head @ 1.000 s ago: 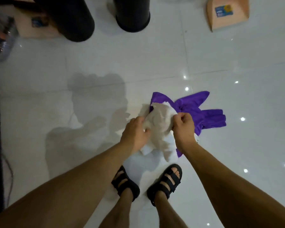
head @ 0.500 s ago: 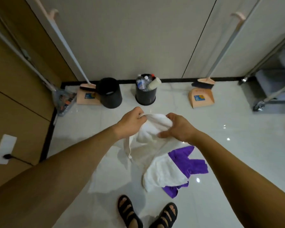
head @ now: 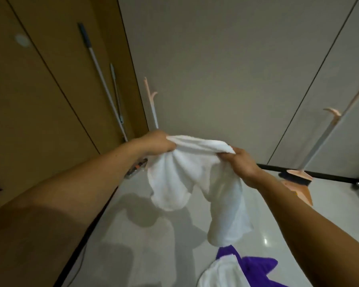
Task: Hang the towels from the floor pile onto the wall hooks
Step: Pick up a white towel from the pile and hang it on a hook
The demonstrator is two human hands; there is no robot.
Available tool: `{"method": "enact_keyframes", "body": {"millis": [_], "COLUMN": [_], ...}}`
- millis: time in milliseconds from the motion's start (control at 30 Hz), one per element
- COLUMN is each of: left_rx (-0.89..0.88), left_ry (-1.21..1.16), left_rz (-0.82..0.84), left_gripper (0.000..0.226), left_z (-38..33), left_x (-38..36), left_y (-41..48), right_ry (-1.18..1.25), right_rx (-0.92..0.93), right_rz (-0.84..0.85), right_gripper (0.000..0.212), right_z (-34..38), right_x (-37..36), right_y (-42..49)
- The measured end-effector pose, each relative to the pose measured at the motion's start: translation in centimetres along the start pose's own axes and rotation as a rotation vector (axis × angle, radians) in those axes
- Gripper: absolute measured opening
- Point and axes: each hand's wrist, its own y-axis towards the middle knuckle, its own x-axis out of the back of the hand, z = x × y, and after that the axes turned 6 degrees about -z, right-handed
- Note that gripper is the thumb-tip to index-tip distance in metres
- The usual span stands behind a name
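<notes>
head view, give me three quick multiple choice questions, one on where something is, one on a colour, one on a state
1. Where does the purple towel lie?
A on the floor; B on a wall hook; C in a bin.
2. What colour is the held towel?
A purple; B white; C green.
3. What state is the held towel in?
A hung on a hook; B lying flat; C gripped by both hands.

Answers:
1 A: it lies on the floor at lower right.
2 B: the cloth between the hands is white.
3 C: the left hand and right hand each grip its top edge.
</notes>
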Motion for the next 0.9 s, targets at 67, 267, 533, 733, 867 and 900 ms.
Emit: {"method": "enact_keyframes", "body": {"millis": [67,267,533,733,867,900], "left_rx": [0.079,0.088,-0.037,0.121,0.31,0.323], "left_ry": [-0.366,-1.024,-1.061,-0.7,-0.753,-0.778], "left_rz": [-0.074,-0.05,-0.033,0.235,0.221,0.232], "left_gripper": [0.017,0.032,0.065,0.088,0.091,0.087], "left_z": [-2.2,-9.4,-6.1,1.0,2.7,3.4], "left_x": [1.7,4.8,4.2,1.1,1.0,1.4], "left_y": [-1.3,-5.3,-10.6,-16.1,-18.5,-19.2], "right_ry": [0.16,0.119,0.405,0.644,0.673,0.681], "right_rx": [-0.018,0.242,0.087,-0.166,-0.135,-0.121], "right_rz": [0.119,0.429,0.356,0.46,0.674,0.709], "right_gripper": [0.019,0.074,0.034,0.037,0.05,0.05], "right_z": [1.1,4.3,9.0,14.0,16.3,16.8], "right_x": [-0.4,-3.3,-4.4,-4.7,-7.0,-7.6], "right_y": [-0.9,-4.1,-4.5,-5.2,-7.4,-7.7]}}
